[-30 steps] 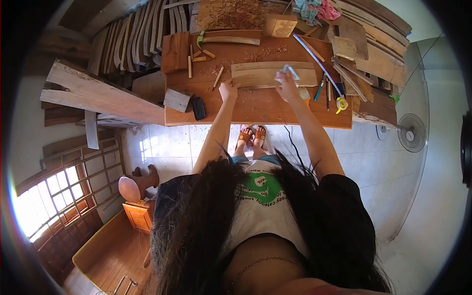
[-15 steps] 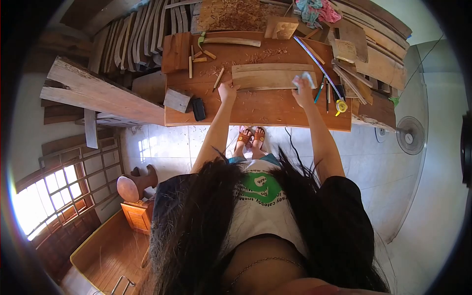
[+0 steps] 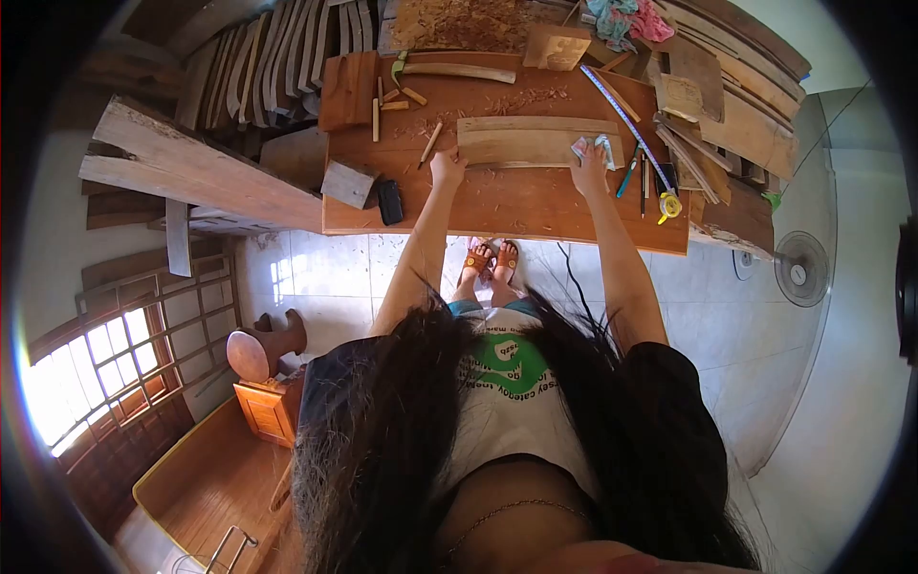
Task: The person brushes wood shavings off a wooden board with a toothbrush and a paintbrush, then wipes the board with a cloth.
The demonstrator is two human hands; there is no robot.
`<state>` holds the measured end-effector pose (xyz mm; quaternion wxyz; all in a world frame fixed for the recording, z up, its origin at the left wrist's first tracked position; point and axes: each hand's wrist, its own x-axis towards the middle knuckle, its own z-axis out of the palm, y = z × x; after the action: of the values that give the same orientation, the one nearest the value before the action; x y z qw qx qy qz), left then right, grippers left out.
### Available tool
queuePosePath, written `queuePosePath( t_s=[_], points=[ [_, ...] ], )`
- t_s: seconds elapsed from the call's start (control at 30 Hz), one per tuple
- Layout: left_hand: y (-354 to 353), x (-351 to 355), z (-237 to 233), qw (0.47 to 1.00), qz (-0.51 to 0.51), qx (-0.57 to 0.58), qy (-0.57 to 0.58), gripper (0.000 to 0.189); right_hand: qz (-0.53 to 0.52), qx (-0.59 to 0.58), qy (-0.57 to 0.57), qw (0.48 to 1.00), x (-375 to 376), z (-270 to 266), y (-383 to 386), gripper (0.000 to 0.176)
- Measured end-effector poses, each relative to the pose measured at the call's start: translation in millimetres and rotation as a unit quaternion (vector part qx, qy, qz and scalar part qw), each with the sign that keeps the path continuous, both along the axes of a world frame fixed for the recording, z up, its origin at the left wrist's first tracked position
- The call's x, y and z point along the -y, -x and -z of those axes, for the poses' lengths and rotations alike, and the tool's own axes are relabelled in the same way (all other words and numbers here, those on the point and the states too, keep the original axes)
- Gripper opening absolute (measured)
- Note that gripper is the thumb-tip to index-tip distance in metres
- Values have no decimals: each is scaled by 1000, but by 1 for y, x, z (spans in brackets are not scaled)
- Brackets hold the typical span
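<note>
Bracing the board [image 3: 531, 143] at its left end is the left hand [image 3: 447, 170], curled or flat I cannot tell. The right hand [image 3: 590, 165] clutches a pale pad [image 3: 593, 145] on its right end. The board lies crosswise on the bench [image 3: 516, 206].

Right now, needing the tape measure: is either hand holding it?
No, the tape measure lies on the table; right hand holds a pale sheet, left hand touches the board.

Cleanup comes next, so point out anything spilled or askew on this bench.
Wood shavings lie scattered over the table around the board, thickest at its far side. The ruler lies slanted across the right end. Nothing looks broken.
</note>
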<state>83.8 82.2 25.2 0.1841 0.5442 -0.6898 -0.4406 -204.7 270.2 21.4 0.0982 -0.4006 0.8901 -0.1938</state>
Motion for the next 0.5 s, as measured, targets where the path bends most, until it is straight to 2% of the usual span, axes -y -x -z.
queuePosePath(
  t_s=[0.03,0.07,0.17,0.23,0.27,0.4,0.5],
  points=[
    [-1,0,-4,1000,3,4,-13,43,24,6,-44,999,9,-17,-13,67],
    [-1,-1,-2,1000,-9,-5,-1,41,-41,-27,12,999,18,-11,-19,66],
    [4,-6,1,1000,-23,-10,10,42,-193,120,36,973,46,-31,-53,63],
    [4,-5,-13,1000,-8,23,-15,50,-241,43,55,968,60,-23,-74,62],
    [3,-5,-17,999,-2,30,-19,48,-264,5,64,962,66,-18,-85,61],
    [1,2,2,1000,11,19,-7,33,-304,118,-23,945,103,-55,-113,66],
    [2,0,-3,1000,-9,11,-16,27,-395,77,22,915,131,-18,-127,66]
  ],
)
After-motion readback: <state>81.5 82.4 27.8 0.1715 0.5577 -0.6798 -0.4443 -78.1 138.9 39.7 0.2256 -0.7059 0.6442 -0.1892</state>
